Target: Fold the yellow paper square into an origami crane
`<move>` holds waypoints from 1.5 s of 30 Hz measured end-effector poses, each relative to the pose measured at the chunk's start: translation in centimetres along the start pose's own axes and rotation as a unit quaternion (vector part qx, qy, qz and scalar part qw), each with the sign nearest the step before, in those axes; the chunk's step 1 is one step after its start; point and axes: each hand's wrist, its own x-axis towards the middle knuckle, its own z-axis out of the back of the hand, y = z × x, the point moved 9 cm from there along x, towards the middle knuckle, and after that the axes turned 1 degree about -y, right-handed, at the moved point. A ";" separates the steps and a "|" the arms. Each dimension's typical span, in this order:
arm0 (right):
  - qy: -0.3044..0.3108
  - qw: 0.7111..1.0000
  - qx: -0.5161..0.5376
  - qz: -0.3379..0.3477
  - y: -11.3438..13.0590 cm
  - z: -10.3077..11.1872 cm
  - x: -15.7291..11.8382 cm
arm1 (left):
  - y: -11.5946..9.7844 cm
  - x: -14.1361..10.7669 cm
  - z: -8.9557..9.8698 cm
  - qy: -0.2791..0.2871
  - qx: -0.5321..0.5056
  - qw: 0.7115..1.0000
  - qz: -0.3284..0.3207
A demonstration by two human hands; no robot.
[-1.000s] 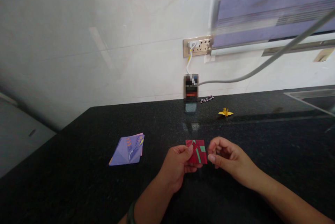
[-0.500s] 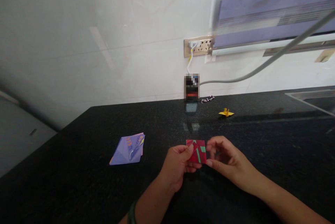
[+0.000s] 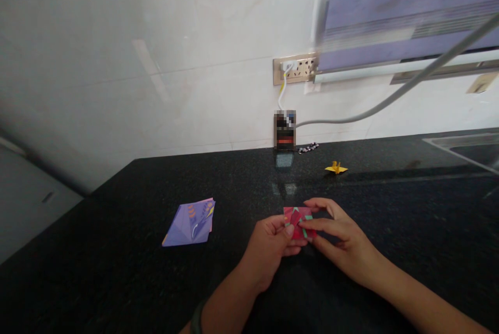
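A small folded square of red origami paper (image 3: 298,213) with green and pink marks is held above the dark counter. My left hand (image 3: 271,243) pinches its lower left part, thumb on top and fingers beneath. From the right, my right hand (image 3: 343,232) grips the same paper, one finger lying across its face and the thumb at its lower right edge. Parts of the paper are covered by my fingers.
Purple patterned paper sheets (image 3: 191,225) lie stacked on the counter at left. A yellow folded paper crane (image 3: 336,168) stands behind my right hand. Against the wall is a pixelated device (image 3: 285,131) with cables, beside a beaded strand (image 3: 308,148). A sink edge (image 3: 460,154) shows at right.
My right hand has moved left onto the red paper; before, its fingers were curled just beside it. The paper has shifted slightly right and tilted. The left hand keeps its pinch.
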 end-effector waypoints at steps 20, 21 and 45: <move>-0.026 0.988 0.096 -0.116 -1.7 -0.5 -0.2 | -0.5 0.1 0.4 -0.034 0.039 0.999 -0.003; -0.032 0.983 0.121 -0.134 -2.0 -0.8 -0.3 | -0.5 0.1 0.3 -0.034 0.042 0.999 -0.002; -0.046 0.939 0.222 -0.257 -4.1 -2.0 -1.3 | -0.5 0.0 -0.2 -0.039 0.112 0.992 -0.049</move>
